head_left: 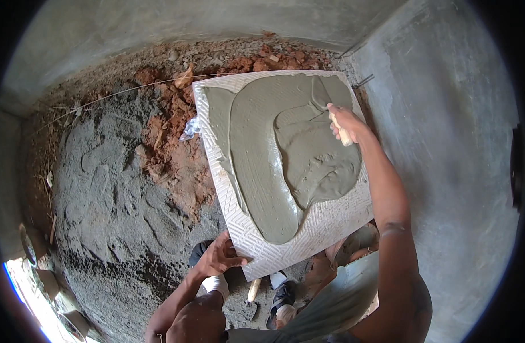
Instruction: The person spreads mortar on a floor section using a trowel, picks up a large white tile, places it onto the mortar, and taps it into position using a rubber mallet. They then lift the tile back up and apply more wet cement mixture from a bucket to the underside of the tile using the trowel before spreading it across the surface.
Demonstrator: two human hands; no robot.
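A large pale tile (pixel 262 260) lies with its ridged back facing up, tilted before me. Wet grey mortar (pixel 251 154) covers much of it, with a thicker lumpy heap on the right half. My right hand (pixel 347 123) is closed round the light wooden handle of a trowel (pixel 319 94). The trowel's blade is coated in mortar and touches the spread near the tile's far right. At the near left corner, my left hand (pixel 221 257) grips the tile's edge, thumb by the corner; the fingers' undersides are hidden.
Grey sand or mortar mix (pixel 114 183) covers the floor at left, with reddish soil clods (pixel 165 137) beside the tile. A string (pixel 119 97) runs across the far left. Grey plastered walls (pixel 440 143) stand behind and at right. Another wooden-handled tool (pixel 254 290) lies between my feet.
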